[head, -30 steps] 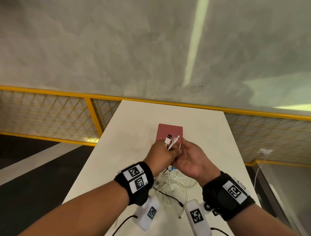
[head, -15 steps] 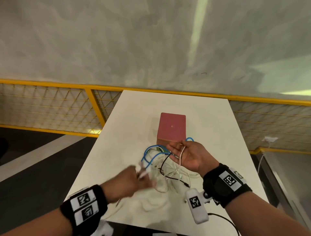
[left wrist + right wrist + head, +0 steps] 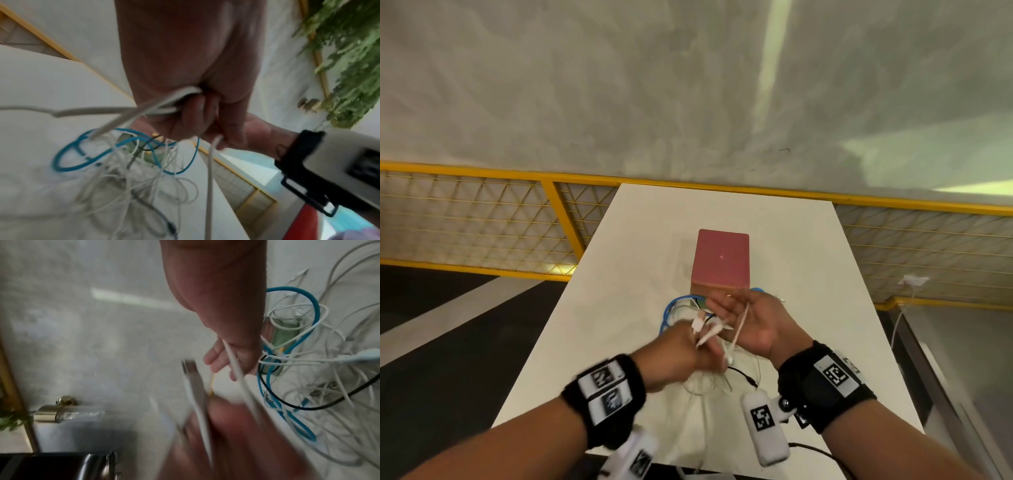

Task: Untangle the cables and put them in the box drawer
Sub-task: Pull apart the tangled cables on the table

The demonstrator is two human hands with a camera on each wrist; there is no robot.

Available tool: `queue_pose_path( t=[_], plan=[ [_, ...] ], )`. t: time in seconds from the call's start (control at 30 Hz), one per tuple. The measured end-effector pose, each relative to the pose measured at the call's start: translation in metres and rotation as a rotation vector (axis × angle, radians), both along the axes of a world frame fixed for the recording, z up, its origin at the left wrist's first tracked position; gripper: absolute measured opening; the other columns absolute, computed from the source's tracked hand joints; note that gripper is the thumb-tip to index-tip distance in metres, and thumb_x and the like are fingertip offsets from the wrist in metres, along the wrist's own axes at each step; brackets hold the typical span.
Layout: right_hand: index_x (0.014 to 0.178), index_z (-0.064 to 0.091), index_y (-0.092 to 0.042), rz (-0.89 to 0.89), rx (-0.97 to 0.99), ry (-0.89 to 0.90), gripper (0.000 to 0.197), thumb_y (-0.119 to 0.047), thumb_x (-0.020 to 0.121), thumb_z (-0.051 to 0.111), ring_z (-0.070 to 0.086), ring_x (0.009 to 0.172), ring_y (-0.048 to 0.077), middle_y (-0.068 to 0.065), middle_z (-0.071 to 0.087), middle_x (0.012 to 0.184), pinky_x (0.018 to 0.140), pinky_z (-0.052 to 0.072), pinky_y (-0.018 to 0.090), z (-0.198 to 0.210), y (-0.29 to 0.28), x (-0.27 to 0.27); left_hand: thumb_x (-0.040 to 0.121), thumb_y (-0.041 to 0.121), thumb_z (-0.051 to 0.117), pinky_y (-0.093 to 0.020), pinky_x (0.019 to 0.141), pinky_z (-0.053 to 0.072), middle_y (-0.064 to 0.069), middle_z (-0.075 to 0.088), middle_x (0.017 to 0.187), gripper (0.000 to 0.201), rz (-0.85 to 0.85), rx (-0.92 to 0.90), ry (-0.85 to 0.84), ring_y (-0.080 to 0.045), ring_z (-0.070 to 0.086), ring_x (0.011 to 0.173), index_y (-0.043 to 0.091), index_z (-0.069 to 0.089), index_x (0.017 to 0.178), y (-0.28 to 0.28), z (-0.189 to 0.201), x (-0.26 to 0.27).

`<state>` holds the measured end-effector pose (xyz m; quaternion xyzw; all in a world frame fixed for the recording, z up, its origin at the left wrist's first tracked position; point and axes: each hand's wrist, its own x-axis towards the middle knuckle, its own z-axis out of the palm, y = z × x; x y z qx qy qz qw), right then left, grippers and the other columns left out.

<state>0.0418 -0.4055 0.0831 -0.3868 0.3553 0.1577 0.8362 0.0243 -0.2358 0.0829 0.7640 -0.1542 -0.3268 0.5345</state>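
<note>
**Snag risk: white lead pulled while still in the knot**

Head view: left hand (image 3: 681,353) is fisted round a doubled thin white cable (image 3: 709,334), plugs poking out past the knuckles. Right hand (image 3: 750,322) lies palm up, fingers relaxed and wide, one white strand draped over it, not pinched. The rest, a tangled heap of white, blue and black cables (image 3: 705,377), lies on the white table (image 3: 626,274), touching the front of the red square drawer box (image 3: 720,260). Drawer looks unopened from here; can't be sure. Likely failure: a hard pull tightens loops or drags the heap into the box. Near table edge is close under both wrists, so slack could slip off. Open tabletop left and right.

Left wrist view: fingers (image 3: 197,113) curled on the white strands; thick blue cable (image 3: 82,155) loops through the pile below, the probable catch point.

Right wrist view: blurred. Open fingers (image 3: 218,356) with a strand across them; unheld, it may slide off.
</note>
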Motion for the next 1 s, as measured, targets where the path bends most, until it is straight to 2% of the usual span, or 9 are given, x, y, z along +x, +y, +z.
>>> queue_pose_path(
  t=[0.17, 0.27, 0.37, 0.5, 0.6, 0.7, 0.8, 0.9, 1.0],
  plan=[
    [0.078, 0.061, -0.01, -0.015, 0.013, 0.011, 0.037, -0.017, 0.104, 0.036, 0.067, 0.092, 0.025, 0.008, 0.074, 0.068, 0.084, 0.047, 0.045, -0.01, -0.019, 0.0, 0.077, 0.023, 0.08, -0.018, 0.04, 0.03, 0.005, 0.056, 0.062, 0.01, -0.326, 0.274, 0.135, -0.011, 0.041, 0.051, 0.021, 0.07, 0.078, 0.053, -0.005, -0.032],
    [0.078, 0.065, -0.01, 0.068, 0.013, -0.02, 0.038, -0.019, 0.104, 0.038, 0.067, 0.096, 0.026, 0.01, 0.075, 0.081, 0.089, 0.045, 0.047, -0.011, -0.012, -0.006, 0.083, 0.03, 0.072, -0.019, 0.039, 0.022, -0.006, 0.047, 0.065, 0.013, 0.086, 0.097, 0.115, -0.01, 0.031, 0.044, 0.019, 0.067, 0.078, 0.043, -0.002, -0.015],
    [0.095, 0.06, -0.016, 0.169, 0.02, -0.044, 0.019, -0.021, 0.101, 0.043, 0.064, 0.09, 0.026, 0.009, 0.073, 0.094, 0.082, 0.046, 0.046, -0.011, 0.004, -0.011, 0.089, 0.02, 0.069, -0.017, 0.04, 0.022, 0.002, 0.053, 0.053, 0.014, 0.357, -0.052, 0.054, -0.006, 0.03, 0.036, 0.016, 0.067, 0.075, 0.006, 0.008, 0.008],
    [0.086, 0.072, -0.015, 0.256, 0.059, -0.058, 0.036, -0.028, 0.098, 0.041, 0.062, 0.081, 0.024, 0.006, 0.073, 0.088, 0.085, 0.045, 0.043, -0.005, 0.016, -0.012, 0.083, 0.001, 0.072, -0.02, 0.049, 0.046, -0.004, 0.061, 0.063, 0.009, 0.278, -0.092, 0.013, -0.01, 0.058, 0.054, -0.002, 0.064, 0.08, -0.034, 0.006, 0.016],
    [0.088, 0.07, -0.011, 0.244, -0.003, -0.015, 0.031, -0.025, 0.097, 0.044, 0.067, 0.075, 0.024, 0.007, 0.072, 0.083, 0.077, 0.051, 0.04, -0.007, 0.006, -0.011, 0.077, -0.004, 0.069, -0.017, 0.044, 0.038, -0.005, 0.058, 0.062, 0.006, 0.168, 0.018, -0.02, -0.011, 0.051, 0.049, 0.002, 0.067, 0.076, -0.031, 0.0, 0.016],
    [0.093, 0.064, -0.009, 0.128, -0.052, 0.009, 0.025, -0.024, 0.099, 0.045, 0.068, 0.086, 0.025, 0.01, 0.071, 0.089, 0.079, 0.052, 0.04, -0.021, -0.025, -0.008, 0.074, 0.007, 0.076, -0.016, 0.038, 0.027, -0.001, 0.057, 0.061, 0.007, -0.181, 0.221, 0.028, -0.005, 0.04, 0.041, 0.013, 0.074, 0.077, -0.008, -0.004, 0.007],
    [0.091, 0.063, -0.016, 0.352, -0.322, 0.019, 0.013, -0.027, 0.093, 0.056, 0.068, 0.072, 0.021, 0.004, 0.07, 0.077, 0.07, 0.051, 0.034, -0.025, -0.053, -0.014, 0.076, 0.018, 0.079, -0.022, 0.049, 0.036, 0.002, 0.063, 0.068, 0.005, -0.416, 0.333, 0.076, -0.008, 0.047, 0.053, 0.019, 0.076, 0.08, 0.015, -0.004, -0.001],
    [0.07, 0.06, -0.015, 0.375, -0.93, -0.068, 0.016, -0.021, 0.085, 0.063, 0.053, 0.05, 0.02, 0.002, 0.058, 0.055, 0.058, 0.041, 0.031, -0.028, -0.078, -0.007, 0.08, 0.025, 0.076, -0.026, 0.075, 0.049, 0.002, 0.073, 0.084, 0.016, -0.444, 0.343, 0.029, -0.003, 0.06, 0.077, 0.015, 0.077, 0.092, 0.026, -0.002, -0.001],
    [0.068, 0.064, -0.018, 0.246, -1.275, -0.168, 0.018, -0.023, 0.085, 0.063, 0.059, 0.068, 0.024, 0.0, 0.064, 0.066, 0.065, 0.043, 0.031, -0.032, -0.107, 0.018, 0.083, 0.025, 0.075, -0.02, 0.058, 0.047, -0.011, 0.072, 0.082, 0.018, -0.253, 0.219, 0.022, -0.002, 0.056, 0.063, 0.01, 0.076, 0.091, 0.023, 0.005, 0.002]
  ],
)
